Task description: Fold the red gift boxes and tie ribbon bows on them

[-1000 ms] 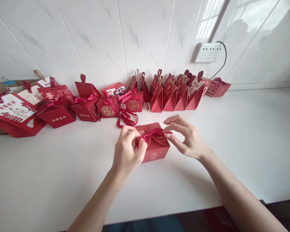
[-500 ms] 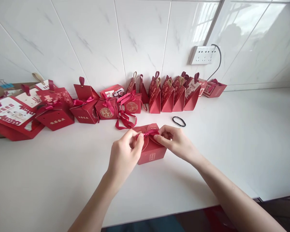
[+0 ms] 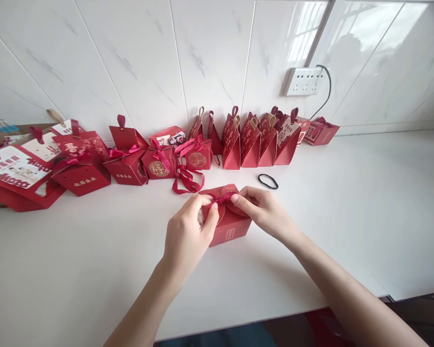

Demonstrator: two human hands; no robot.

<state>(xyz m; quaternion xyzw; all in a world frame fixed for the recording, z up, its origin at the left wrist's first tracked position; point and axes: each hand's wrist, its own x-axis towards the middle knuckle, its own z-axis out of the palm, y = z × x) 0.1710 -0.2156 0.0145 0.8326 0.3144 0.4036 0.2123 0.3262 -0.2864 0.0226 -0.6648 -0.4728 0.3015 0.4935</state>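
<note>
A red gift box (image 3: 228, 232) stands on the white counter in front of me, its rounded flaps folded together on top. Dark red ribbon (image 3: 222, 198) is knotted across those flaps. My left hand (image 3: 191, 226) pinches the ribbon on the left side of the knot between thumb and fingers. On the other side, my right hand (image 3: 262, 208) closes thumb and forefinger on the ribbon close to the knot. The fingers cover parts of the bow and the box's top.
Along the tiled wall stand several red boxes, some with bows (image 3: 126, 166), some wedge-shaped with loops (image 3: 251, 144). Loose ribbon (image 3: 188, 179) and a black elastic band (image 3: 268, 181) lie behind the gift box. A white socket strip (image 3: 304, 82) hangs on the wall.
The right thumb and fingers have moved slightly left, closer to the knot. My left fingers have shifted a little at the ribbon, and the box has turned slightly.
</note>
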